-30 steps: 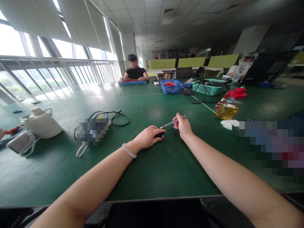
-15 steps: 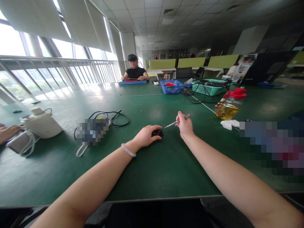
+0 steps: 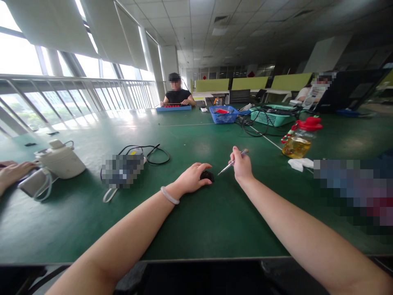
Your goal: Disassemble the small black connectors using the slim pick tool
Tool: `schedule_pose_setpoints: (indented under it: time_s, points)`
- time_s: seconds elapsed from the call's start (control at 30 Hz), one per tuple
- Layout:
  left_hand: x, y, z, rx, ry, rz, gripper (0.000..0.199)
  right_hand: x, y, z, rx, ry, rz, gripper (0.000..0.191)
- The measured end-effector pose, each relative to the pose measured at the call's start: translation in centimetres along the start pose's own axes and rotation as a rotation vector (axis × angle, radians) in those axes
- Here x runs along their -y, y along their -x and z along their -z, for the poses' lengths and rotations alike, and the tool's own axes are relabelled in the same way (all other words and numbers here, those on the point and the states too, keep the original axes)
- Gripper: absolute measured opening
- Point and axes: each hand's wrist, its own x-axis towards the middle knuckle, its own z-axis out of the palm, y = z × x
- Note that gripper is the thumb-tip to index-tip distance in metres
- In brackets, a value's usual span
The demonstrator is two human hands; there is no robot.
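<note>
My left hand (image 3: 193, 179), with a pale bangle at the wrist, curls its thumb and fingers around a small black object (image 3: 207, 176) on the green tabletop. My palm and fingers hide part of it, and its kind cannot be made out. In my right hand (image 3: 242, 164) is a slim screwdriver (image 3: 226, 167) with a clear handle, gripped between thumb and fingers. Its metal tip points down and left, a short gap to the right of the black object.
Left of my hands lie a blurred-out item (image 3: 123, 170) with a black cable, a white container (image 3: 63, 162) and another person's hand (image 3: 15, 174). Farther back stand a blue basket (image 3: 223, 115), a green basket (image 3: 272, 116) and a red-lidded bottle (image 3: 297, 145). A person (image 3: 179, 96) sits opposite.
The screwdriver's tip has moved from close beside the black object to slightly farther right and lower. The black object appears turned in my left hand. The whole view has shifted slightly.
</note>
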Motion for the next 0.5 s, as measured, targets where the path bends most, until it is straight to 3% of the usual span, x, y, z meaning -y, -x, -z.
schedule_pose_setpoints:
  time_s: [0.1, 0.27, 0.5]
  points:
    - [0.2, 0.1, 0.3, 0.002, -0.027, 0.017, 0.053, 0.4, 0.4, -0.2, 0.071, 0.001, 0.027, 0.049]
    - [0.7, 0.1, 0.3, 0.039, -0.027, 0.034, 0.039, 1.1, 1.4, -0.6, 0.241, 0.023, 0.071, 0.05]
    - [1.0, 0.0, 0.0, 0.019, -0.059, 0.039, 0.037, 1.8, 2.4, -0.7, 0.446, 0.171, 0.306, 0.048]
